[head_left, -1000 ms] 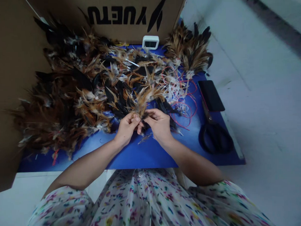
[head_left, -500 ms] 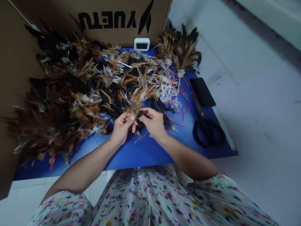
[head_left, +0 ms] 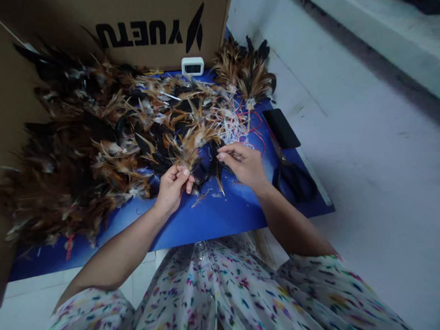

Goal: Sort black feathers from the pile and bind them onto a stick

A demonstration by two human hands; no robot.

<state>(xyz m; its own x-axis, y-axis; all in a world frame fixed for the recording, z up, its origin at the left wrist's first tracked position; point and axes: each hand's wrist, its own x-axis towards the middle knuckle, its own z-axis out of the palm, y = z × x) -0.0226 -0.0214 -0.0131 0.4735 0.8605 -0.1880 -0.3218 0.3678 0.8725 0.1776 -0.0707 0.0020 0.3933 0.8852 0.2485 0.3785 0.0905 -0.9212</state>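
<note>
1 right hand (head_left: 244,167) drawn away | 1 left hand (head_left: 171,188) still pinching feathers (head_left: 189,153)

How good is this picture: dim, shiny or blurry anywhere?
Head view: dim, bluish light; head view: pale sheen on smooth blue tabletop; head view: dark brown feather heap at picture left murky; head view: tan feather bundle in the left hand soft-edged.

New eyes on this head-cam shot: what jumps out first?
The mass of brown and black feathers, heaped across the left and far parts of the blue tabletop. Next, the upside-down black YUETU lettering on the cardboard behind it. Then, near the middle, the left hand pinching a small feather bunch, the right hand apart from it.
</note>
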